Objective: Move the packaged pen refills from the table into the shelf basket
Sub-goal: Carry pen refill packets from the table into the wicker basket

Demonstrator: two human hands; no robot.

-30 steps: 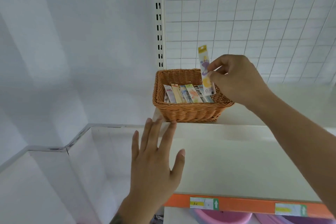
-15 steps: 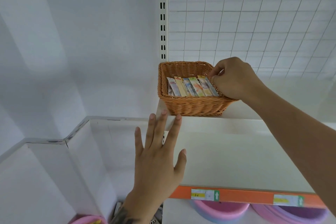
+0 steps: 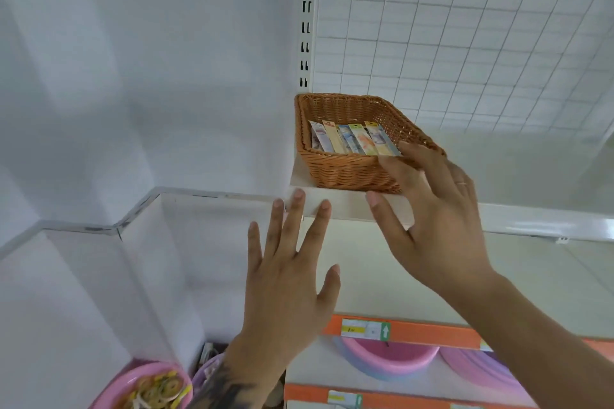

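Note:
A brown wicker basket stands on the upper white shelf. Several packaged pen refills lie side by side inside it. My right hand hovers in front of the basket's near right corner with its fingers spread and nothing in it. My left hand is raised lower and to the left, fingers straight, fingertips near the shelf's front edge, and it holds nothing.
A white wire grid backs the shelf, beside a slotted upright. Lower shelves with orange price strips carry pink and purple basins. A pink bowl of small items sits at the bottom left.
My right hand put the refill pack down into the basket, let go and pulled back toward me with fingers spread. The left hand stayed raised and open.

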